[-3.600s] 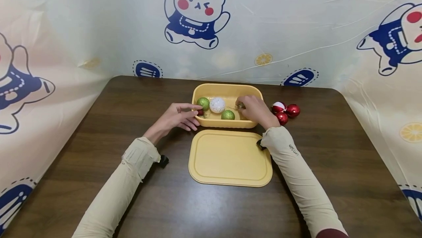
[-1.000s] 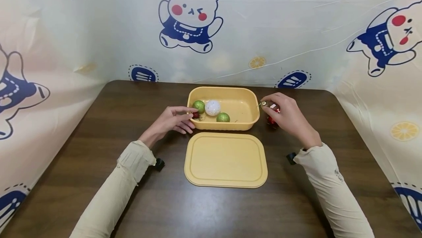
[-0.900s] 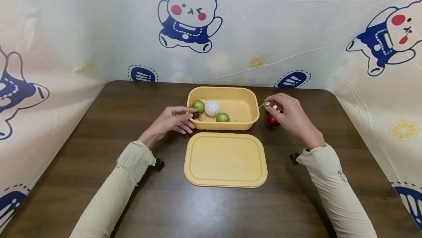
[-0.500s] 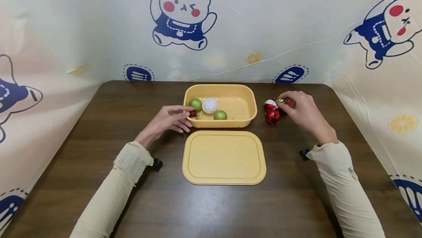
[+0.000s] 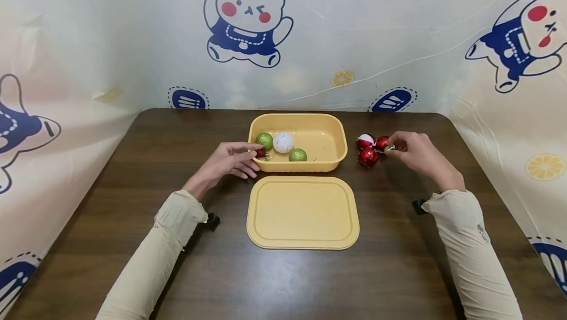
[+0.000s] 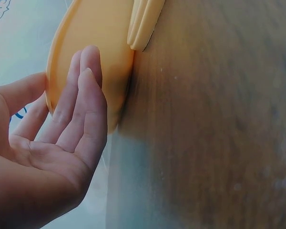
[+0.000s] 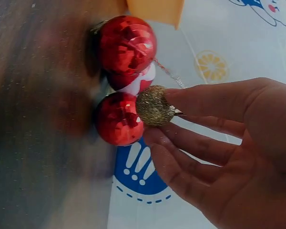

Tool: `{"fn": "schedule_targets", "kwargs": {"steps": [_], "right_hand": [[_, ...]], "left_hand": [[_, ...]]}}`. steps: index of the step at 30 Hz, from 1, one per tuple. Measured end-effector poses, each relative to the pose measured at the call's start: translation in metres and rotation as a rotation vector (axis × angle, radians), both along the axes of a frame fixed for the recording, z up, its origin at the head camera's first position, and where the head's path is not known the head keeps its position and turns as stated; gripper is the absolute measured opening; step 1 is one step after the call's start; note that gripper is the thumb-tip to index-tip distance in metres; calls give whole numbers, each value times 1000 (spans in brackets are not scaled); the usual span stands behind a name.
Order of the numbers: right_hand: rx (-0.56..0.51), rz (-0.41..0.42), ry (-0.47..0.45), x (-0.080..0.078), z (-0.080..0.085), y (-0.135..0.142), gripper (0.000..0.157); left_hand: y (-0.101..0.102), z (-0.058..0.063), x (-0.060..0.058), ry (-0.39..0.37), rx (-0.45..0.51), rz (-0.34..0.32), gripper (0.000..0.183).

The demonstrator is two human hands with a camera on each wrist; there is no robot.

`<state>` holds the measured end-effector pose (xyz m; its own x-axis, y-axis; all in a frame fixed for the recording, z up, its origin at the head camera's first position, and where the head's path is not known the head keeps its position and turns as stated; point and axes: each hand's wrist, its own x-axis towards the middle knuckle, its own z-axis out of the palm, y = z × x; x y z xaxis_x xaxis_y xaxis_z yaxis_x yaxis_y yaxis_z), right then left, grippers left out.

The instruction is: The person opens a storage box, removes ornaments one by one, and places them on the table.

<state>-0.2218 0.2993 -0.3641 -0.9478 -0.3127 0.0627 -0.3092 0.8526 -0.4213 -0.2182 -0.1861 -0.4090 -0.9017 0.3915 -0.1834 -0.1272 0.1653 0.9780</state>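
Note:
A yellow bin (image 5: 330,135) holds two green glitter balls (image 5: 264,141), a white ball (image 5: 283,142) and a small red ball (image 5: 260,153). My left hand (image 5: 230,159) rests with straight fingers against the bin's left outer wall (image 6: 102,57), thumb by the rim. My right hand (image 5: 409,150) pinches a small gold glitter ball (image 7: 154,106) between thumb and fingers, right of the bin. The gold ball touches a cluster of two shiny red balls (image 7: 127,45) and a red-and-white ball (image 5: 365,140) lying on the table.
The bin's yellow lid (image 5: 303,211) lies flat on the dark wooden table (image 5: 133,172) just in front of the bin. A cartoon-printed sheet (image 5: 248,19) walls in the table at the back and both sides.
My right hand has moved from inside the bin to the right, carrying the gold ball over to the red balls. The left hand has stayed on the bin.

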Motion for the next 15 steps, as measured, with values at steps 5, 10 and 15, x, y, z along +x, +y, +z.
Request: {"fn": "schedule_targets", "kwargs": {"steps": [5, 10, 15], "right_hand": [[36, 4, -81, -4, -6, -1, 16], [49, 5, -109, -6, -13, -4, 12], [64, 17, -139, -8, -19, -8, 12]], "left_hand": [[-2, 2, 1, 0, -8, 2, 48], [-2, 3, 1, 5, -25, 2, 47], [-2, 2, 0, -1, -23, 1, 45]]}}
